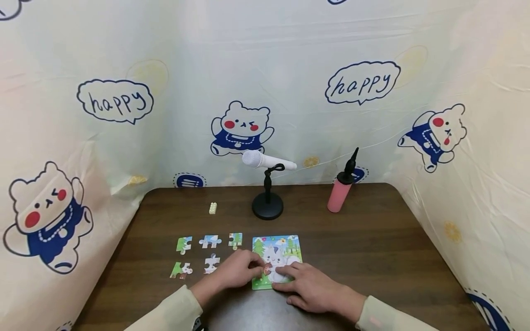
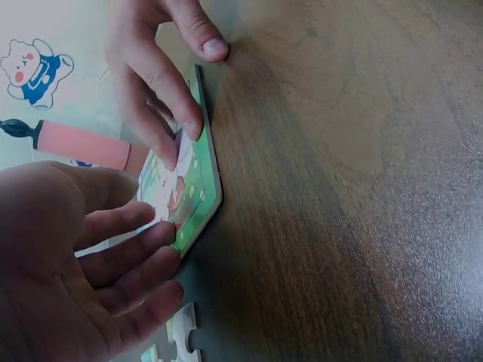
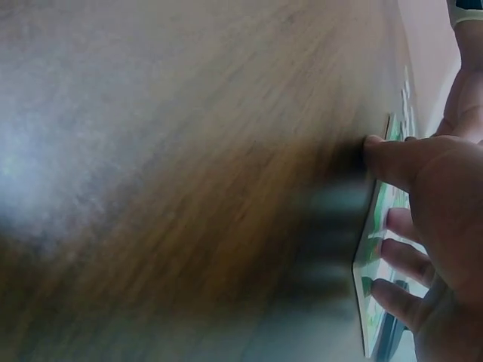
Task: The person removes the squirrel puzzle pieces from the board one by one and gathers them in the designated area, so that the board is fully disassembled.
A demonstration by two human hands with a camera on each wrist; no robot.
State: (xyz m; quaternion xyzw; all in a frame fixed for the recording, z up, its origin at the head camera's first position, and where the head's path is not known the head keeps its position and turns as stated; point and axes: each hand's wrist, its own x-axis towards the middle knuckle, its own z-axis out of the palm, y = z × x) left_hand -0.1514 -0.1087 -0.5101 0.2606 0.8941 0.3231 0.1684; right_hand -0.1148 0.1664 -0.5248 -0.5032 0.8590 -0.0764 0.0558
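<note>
A square picture puzzle board [image 1: 276,248] with a white cartoon animal and green trees lies flat near the table's front. My left hand [image 1: 242,271] is at its left side; in the left wrist view, the relaxed fingers [image 2: 139,260] reach its edge and appear to hold nothing. My right hand [image 1: 308,285] rests its extended fingertips on the lower right part of the picture, thumb near the front edge. The hands cover part of the picture. Left of the board lie several loose puzzle pieces, among them a white one [image 1: 211,263] beside my left hand and a blue-and-white one [image 1: 210,241].
Behind the board, a white microphone [image 1: 269,161] sits on a black round-based stand [image 1: 267,205]. A pink hand pump [image 1: 339,195] with a black top stands at the back right. One small cream building brick [image 1: 213,208] lies at the back left. Printed cloth [image 1: 290,46] surrounds the table.
</note>
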